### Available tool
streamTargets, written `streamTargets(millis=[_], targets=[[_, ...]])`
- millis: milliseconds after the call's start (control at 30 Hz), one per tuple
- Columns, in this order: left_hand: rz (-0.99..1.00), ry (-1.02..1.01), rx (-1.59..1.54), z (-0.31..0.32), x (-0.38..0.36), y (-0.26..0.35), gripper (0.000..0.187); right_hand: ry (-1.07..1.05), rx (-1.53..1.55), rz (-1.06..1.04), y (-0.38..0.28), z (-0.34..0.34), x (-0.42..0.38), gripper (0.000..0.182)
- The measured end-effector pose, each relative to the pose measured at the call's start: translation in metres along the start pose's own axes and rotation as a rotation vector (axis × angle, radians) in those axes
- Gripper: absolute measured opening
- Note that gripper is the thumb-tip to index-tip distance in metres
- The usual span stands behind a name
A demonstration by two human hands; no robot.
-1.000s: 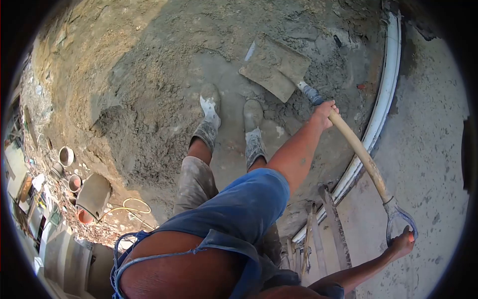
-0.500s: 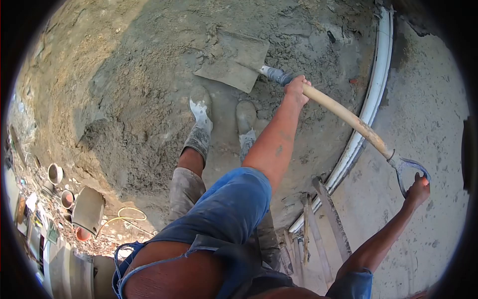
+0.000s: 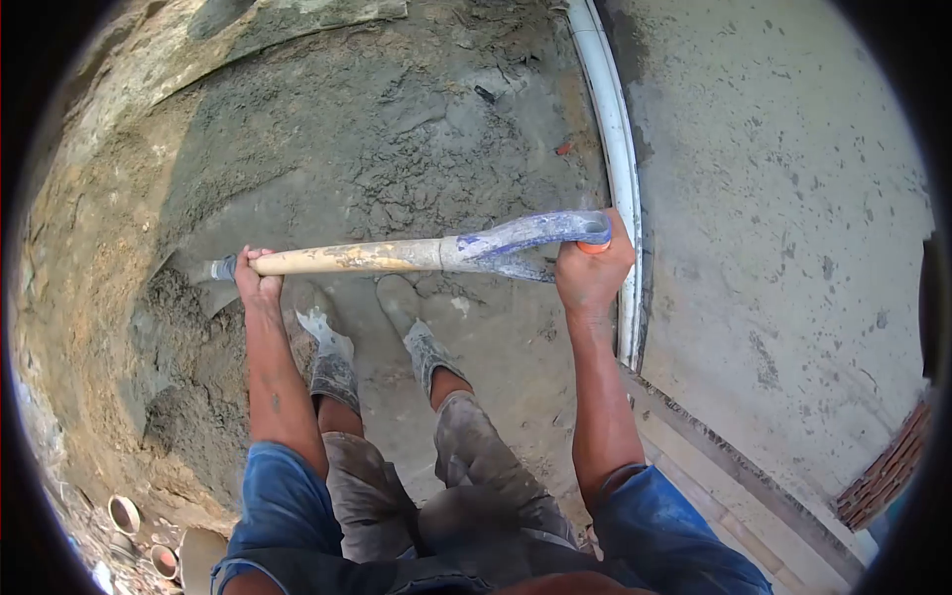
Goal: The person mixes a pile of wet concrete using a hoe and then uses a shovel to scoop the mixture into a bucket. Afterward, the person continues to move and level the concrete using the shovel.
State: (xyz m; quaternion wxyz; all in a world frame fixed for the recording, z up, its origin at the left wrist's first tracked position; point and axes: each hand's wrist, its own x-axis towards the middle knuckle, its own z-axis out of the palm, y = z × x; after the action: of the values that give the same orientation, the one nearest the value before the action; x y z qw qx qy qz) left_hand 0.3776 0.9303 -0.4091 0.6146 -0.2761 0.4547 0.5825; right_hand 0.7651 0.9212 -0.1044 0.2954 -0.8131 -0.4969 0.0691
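Observation:
A shovel (image 3: pixel 367 258) with a pale wooden shaft lies across my front, nearly level from left to right. My left hand (image 3: pixel 260 275) is wrapped round the lower shaft, just above the metal socket. The shovel's D-shaped handle (image 3: pixel 535 233), scuffed blue and grey, is gripped by my right hand (image 3: pixel 598 266) at its orange crossbar. At far left the blade (image 3: pixel 188 270) rests against grey wet mortar (image 3: pixel 193 397), its edge partly hidden in the heap. Both my boots (image 3: pixel 397 302) stand below the shaft, smeared with cement.
A white pipe (image 3: pixel 613 109) runs along the right edge of the mortar, beside a concrete slab (image 3: pixel 764 198). Wooden boards (image 3: pixel 734 466) lie at lower right near stacked bricks (image 3: pixel 886 466). Bowls (image 3: pixel 124 516) sit at lower left. A small reddish chip (image 3: pixel 563 149) lies near the pipe.
The shovel has swung from upper middle to the left, its blade now at the left heap. My left hand moved left with it; my right hand came in from the far right.

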Motion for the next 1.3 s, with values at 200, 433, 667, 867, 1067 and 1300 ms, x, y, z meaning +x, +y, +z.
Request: streamTargets(millis=[200,433,667,867,1067,1300], targets=[[0.073,-0.152,-0.213,0.003,-0.172,0.016,0.02,0.005,0.132,-0.023,-0.009,-0.055,0.013,0.02],[0.239,-0.514,-0.306,-0.116,-0.248,0.055,0.027,-0.194,0.411,-0.263,0.033,-0.047,-0.071,0.017],[0.069,-0.505,-0.316,-0.03,-0.22,-0.022,0.026,-0.162,0.203,0.191,0.102,-0.081,-0.049,0.02],[-0.21,0.138,0.073,0.044,-0.094,-0.161,0.023,-0.138,-0.036,0.476,0.145,-0.146,-0.035,0.009],[-0.597,0.053,0.251,0.124,-0.062,-0.333,0.014,0.205,-0.396,0.606,0.128,-0.231,-0.007,0.025],[-0.558,0.139,0.077,0.169,0.011,-0.332,0.014,0.069,-0.611,0.557,0.09,-0.167,0.138,0.025]])
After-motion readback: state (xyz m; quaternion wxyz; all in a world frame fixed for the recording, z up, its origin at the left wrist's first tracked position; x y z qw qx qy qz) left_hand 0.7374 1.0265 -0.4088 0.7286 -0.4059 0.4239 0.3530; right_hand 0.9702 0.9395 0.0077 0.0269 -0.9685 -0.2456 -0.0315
